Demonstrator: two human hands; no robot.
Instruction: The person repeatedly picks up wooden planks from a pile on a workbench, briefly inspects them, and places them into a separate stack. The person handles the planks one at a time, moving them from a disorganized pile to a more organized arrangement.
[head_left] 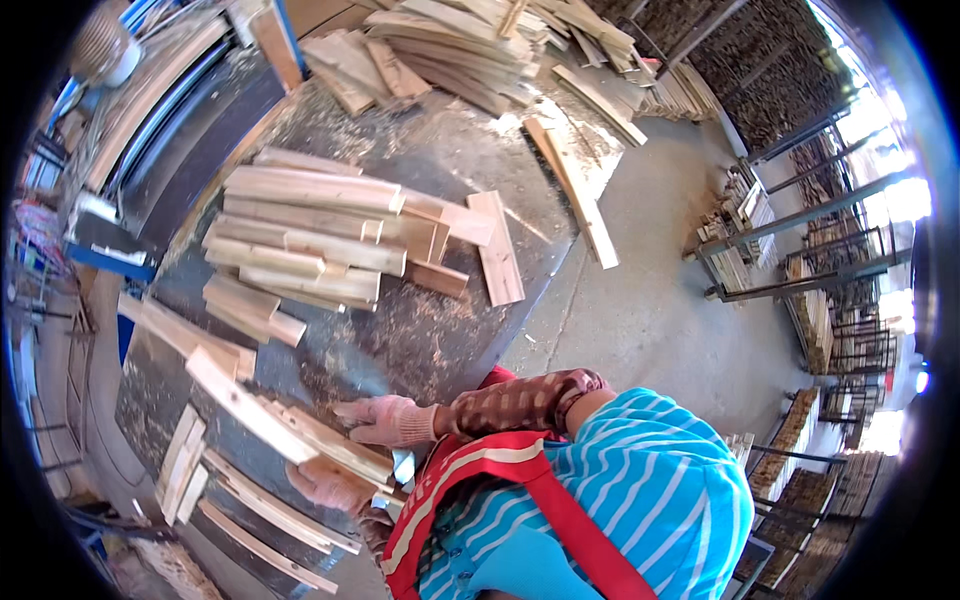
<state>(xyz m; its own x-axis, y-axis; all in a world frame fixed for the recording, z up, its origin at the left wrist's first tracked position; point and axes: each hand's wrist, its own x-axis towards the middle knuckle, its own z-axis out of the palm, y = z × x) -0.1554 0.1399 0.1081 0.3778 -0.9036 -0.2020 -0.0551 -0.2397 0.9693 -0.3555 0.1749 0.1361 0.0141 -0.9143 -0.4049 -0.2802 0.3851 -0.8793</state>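
Both my hands wear pale pinkish knit gloves. My left hand (328, 486) is closed at the near end of a light wooden board (245, 403), which slants away to the far left over the dark tabletop (390, 355). Part of its grip is hidden under the wood. Beside it, more narrow boards (335, 440) lie between my two hands. My right hand (392, 420) is just right of these boards, low over the tabletop, with its fingers stretched out to the left and nothing visible in them.
A stack of short boards (300, 235) lies ahead, with a single board (497, 250) at its right. Thin strips (270, 500) sit at the lower left. A large lumber pile (440, 50) stands at the back. Metal racks with wood (800, 240) line the right side.
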